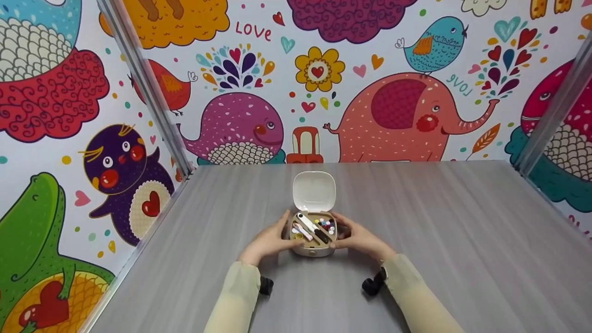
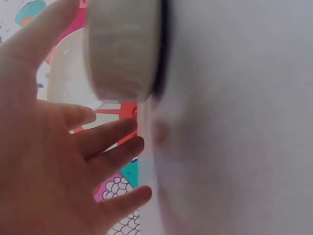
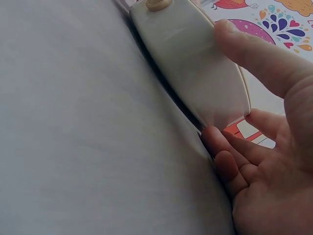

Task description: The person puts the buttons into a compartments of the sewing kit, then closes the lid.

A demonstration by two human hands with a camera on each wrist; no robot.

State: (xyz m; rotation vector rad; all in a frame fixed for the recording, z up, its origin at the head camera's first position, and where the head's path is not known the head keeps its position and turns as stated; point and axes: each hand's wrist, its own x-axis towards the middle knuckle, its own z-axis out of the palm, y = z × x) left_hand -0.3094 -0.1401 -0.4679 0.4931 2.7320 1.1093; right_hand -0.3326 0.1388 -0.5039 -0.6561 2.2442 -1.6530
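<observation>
A small white lidded box stands on the table with its lid raised at the back. Inside, a long white-and-black tool lies diagonally. Small coloured round pieces sit to its right, a pinkish-white item to its left. My left hand flanks the left side, thumb at the front edge; the left wrist view shows its fingers spread and fairly straight. On the other side my right hand holds the box, thumb near the front corner, index finger at the back, remaining fingers curled low beside it.
The grey table stretches around the box to a patterned back wall. Metal posts stand at the corners. Black wrist-worn devices sit on both forearms.
</observation>
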